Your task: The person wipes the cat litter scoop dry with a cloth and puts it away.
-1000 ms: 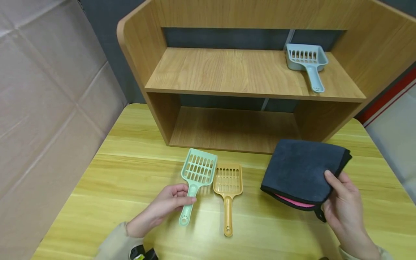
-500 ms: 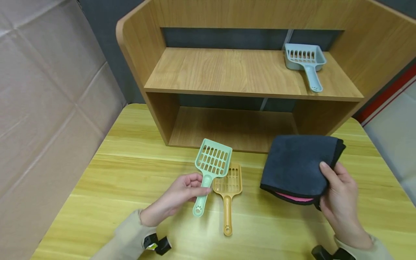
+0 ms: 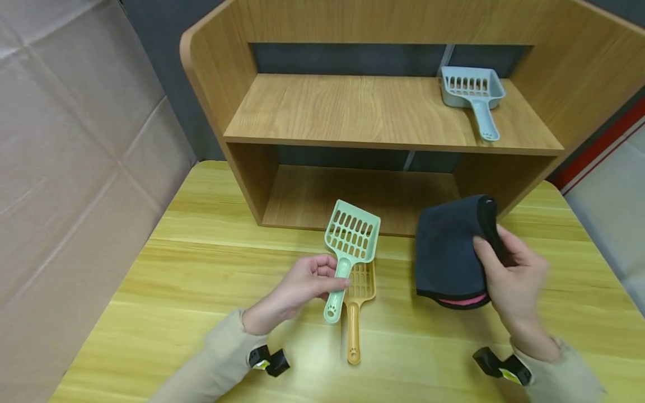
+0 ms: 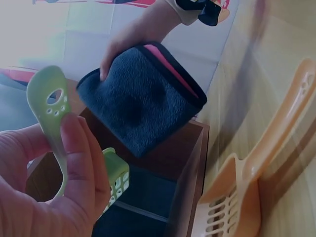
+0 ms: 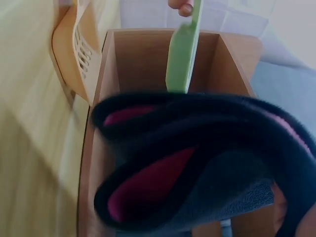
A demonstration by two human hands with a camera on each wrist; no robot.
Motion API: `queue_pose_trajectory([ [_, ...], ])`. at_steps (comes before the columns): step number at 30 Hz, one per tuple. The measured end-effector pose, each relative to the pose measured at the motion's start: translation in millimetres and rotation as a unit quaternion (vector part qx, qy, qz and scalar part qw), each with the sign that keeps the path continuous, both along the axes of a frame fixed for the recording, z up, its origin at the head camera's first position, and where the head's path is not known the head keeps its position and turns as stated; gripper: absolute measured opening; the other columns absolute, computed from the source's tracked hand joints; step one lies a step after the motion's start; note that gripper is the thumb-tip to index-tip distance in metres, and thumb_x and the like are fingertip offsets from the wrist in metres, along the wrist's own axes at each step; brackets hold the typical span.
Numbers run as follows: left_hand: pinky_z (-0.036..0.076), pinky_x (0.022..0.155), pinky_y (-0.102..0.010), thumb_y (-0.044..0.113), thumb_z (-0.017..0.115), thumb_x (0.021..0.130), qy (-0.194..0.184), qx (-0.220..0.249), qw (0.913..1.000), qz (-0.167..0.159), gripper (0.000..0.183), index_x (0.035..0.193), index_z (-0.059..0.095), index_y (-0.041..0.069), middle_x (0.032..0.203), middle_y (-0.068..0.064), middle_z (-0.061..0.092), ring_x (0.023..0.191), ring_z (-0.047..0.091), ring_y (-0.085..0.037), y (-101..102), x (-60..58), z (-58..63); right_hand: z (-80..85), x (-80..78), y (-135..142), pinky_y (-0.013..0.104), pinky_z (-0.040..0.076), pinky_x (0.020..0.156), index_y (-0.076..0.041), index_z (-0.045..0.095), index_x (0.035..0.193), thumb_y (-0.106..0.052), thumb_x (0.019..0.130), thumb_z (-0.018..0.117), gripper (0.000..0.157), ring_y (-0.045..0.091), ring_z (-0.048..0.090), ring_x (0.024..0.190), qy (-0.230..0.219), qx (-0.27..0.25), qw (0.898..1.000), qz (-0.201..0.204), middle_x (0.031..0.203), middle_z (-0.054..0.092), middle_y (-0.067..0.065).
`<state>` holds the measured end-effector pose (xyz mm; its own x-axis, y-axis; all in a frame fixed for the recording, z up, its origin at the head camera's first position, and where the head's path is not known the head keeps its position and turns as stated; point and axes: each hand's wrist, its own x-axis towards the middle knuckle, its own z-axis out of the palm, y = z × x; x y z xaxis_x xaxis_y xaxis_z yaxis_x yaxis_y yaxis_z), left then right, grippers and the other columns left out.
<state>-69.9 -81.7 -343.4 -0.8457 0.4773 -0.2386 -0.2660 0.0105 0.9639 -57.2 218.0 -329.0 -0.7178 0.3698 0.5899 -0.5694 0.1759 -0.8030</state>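
A green slotted litter scoop (image 3: 353, 232) is gripped by its handle in my left hand (image 3: 304, 285), raised above the table. Below it, partly covered from the head view, a yellow litter scoop (image 3: 354, 330) lies on the table. My right hand (image 3: 519, 280) pinches a folded dark blue cloth (image 3: 448, 252) with black edging and a pink inner side, held up off the table to the right of the green scoop. In the right wrist view the cloth's folded layers (image 5: 197, 148) fill the middle, with the green scoop apart beyond them.
A two-level wooden shelf (image 3: 393, 145) stands at the back of the yellow wood table (image 3: 176, 291). On its upper board, at the right, sits a light blue litter scoop (image 3: 482, 115) on a matching blue tray. A pale padded wall (image 3: 75, 168) borders the left side.
My left hand has carried the green scoop right and upward, now over the yellow scoop's head. My right hand has moved left with the cloth, turning it and bending its right edge.
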Motion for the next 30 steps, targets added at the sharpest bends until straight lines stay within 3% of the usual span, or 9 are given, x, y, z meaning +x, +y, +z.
queue_pose_trajectory([
  [3, 0.045, 0.053, -0.021, -0.001, 0.067, 0.080, 0.006, -0.009, 0.9999, 0.000, 0.016, 0.086, 0.052, 0.000, 0.069, 0.003, 0.061, 0.057, 0.053, -0.007, 5.9, -1.9, 1.4, 2.7, -3.7, -6.5, 0.010, 0.046, 0.062, 0.017, 0.065, 0.098, 0.016, 0.075, 0.063, 0.024, 0.003, 0.062, 0.073, 0.024, 0.103, 0.994, -0.039, 0.089, 0.068, -0.007],
  [5, 0.044, 0.052, -0.021, -0.001, 0.067, 0.080, 0.011, -0.014, 0.9998, 0.000, 0.016, 0.084, 0.052, 0.001, 0.067, 0.003, 0.061, 0.055, 0.052, -0.007, 9.4, -2.9, 2.3, 4.9, -6.3, -11.4, 0.011, 0.043, 0.059, 0.015, 0.066, 0.097, 0.013, 0.075, 0.063, 0.023, 0.003, 0.058, 0.070, 0.041, 0.138, 0.989, -0.044, 0.086, 0.066, -0.008],
  [11, 0.043, 0.050, -0.021, -0.001, 0.069, 0.078, 0.024, -0.023, 0.9994, -0.004, 0.017, 0.085, 0.053, -0.001, 0.066, 0.002, 0.060, 0.054, 0.052, -0.007, 19.2, -4.9, 4.3, 7.8, -14.9, -29.5, 0.011, 0.031, 0.055, 0.008, 0.071, 0.092, -0.003, 0.075, 0.061, 0.022, 0.003, 0.045, 0.063, 0.108, 0.229, 0.965, -0.075, 0.066, 0.058, 0.013],
  [14, 0.045, 0.050, -0.021, -0.002, 0.069, 0.078, 0.025, -0.023, 0.9994, -0.004, 0.017, 0.084, 0.053, -0.002, 0.065, 0.003, 0.060, 0.054, 0.054, -0.006, 24.1, -4.7, 6.3, 6.2, -18.7, -40.8, 0.014, 0.032, 0.052, 0.006, 0.071, 0.091, -0.012, 0.078, 0.058, 0.025, 0.009, 0.043, 0.057, 0.145, 0.276, 0.946, -0.085, 0.064, 0.054, 0.014],
  [19, 0.045, 0.048, -0.020, -0.003, 0.068, 0.079, 0.029, -0.012, 0.9994, -0.014, 0.017, 0.085, 0.053, -0.002, 0.065, 0.003, 0.060, 0.053, 0.054, -0.006, 30.6, -4.1, 9.8, 2.1, -19.9, -55.9, 0.029, 0.034, 0.039, 0.000, 0.069, 0.101, -0.017, 0.090, 0.051, 0.028, 0.019, 0.041, 0.048, 0.188, 0.392, 0.895, -0.098, 0.066, 0.049, 0.013],
  [23, 0.044, 0.048, -0.020, -0.002, 0.067, 0.080, 0.032, -0.002, 0.9992, -0.022, 0.016, 0.085, 0.052, -0.001, 0.065, 0.003, 0.060, 0.053, 0.054, -0.006, 34.3, -5.0, 10.9, -0.6, -19.9, -63.4, 0.036, 0.039, 0.038, -0.003, 0.067, 0.108, -0.016, 0.095, 0.046, 0.028, 0.023, 0.043, 0.051, 0.199, 0.468, 0.857, -0.081, 0.070, 0.047, 0.014],
  [26, 0.043, 0.049, -0.020, -0.003, 0.068, 0.079, 0.039, 0.002, 0.9989, -0.026, 0.017, 0.085, 0.052, -0.001, 0.064, 0.003, 0.059, 0.054, 0.053, -0.006, 36.2, -5.5, 11.8, -1.5, -21.6, -67.6, 0.034, 0.040, 0.038, -0.006, 0.068, 0.108, -0.012, 0.096, 0.043, 0.029, 0.024, 0.043, 0.053, 0.215, 0.507, 0.832, -0.059, 0.071, 0.046, 0.012],
  [30, 0.043, 0.049, -0.018, -0.005, 0.067, 0.078, 0.053, 0.007, 0.9980, -0.033, 0.018, 0.085, 0.051, -0.003, 0.064, 0.003, 0.055, 0.054, 0.050, -0.005, 36.9, -4.8, 14.2, -2.0, -25.2, -69.6, 0.026, 0.031, 0.035, -0.009, 0.070, 0.106, -0.008, 0.094, 0.041, 0.031, 0.020, 0.037, 0.053, 0.232, 0.546, 0.805, -0.036, 0.070, 0.042, 0.008],
])
